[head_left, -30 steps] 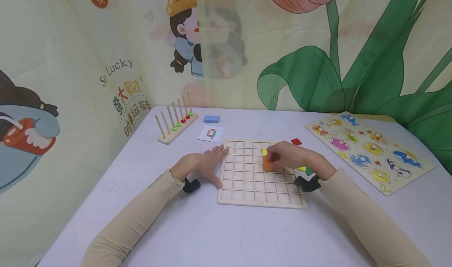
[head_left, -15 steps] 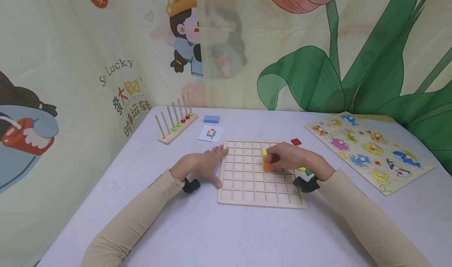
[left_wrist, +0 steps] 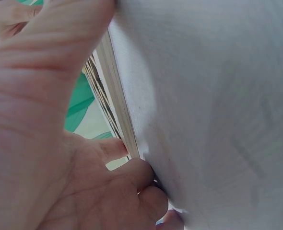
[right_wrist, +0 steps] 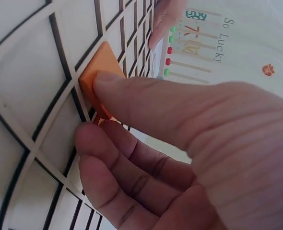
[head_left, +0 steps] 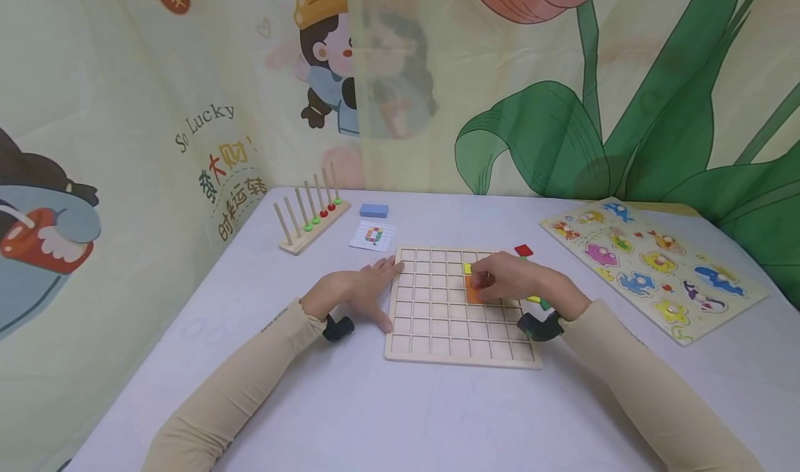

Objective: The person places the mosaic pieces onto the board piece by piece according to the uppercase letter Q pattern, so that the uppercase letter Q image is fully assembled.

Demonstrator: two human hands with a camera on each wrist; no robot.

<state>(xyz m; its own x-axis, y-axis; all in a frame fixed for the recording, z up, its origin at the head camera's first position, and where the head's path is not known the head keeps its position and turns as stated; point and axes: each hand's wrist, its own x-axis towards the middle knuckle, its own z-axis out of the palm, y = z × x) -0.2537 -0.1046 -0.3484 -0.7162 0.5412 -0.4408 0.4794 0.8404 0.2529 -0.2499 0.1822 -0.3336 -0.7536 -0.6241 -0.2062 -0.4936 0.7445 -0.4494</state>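
A wooden grid board lies on the table. My right hand is over its upper right part, with curled fingers. In the right wrist view the thumb lies on an orange square tile and the index fingertip is at the tile's lower end, so the hand pinches it at the grid. Part of that tile is hidden by the thumb. A yellow tile sits just above the orange in the head view. My left hand rests with spread fingers against the board's left edge; its palm side shows in the left wrist view.
A red tile lies beyond the board's right corner, and a green tile beside its right edge. A pattern card, blue block and peg stand are behind. An animal puzzle board lies right.
The right hand stays at nearly the same spot on the grid, with only a slight shift of its wrist to the left. The left hand has not visibly moved.
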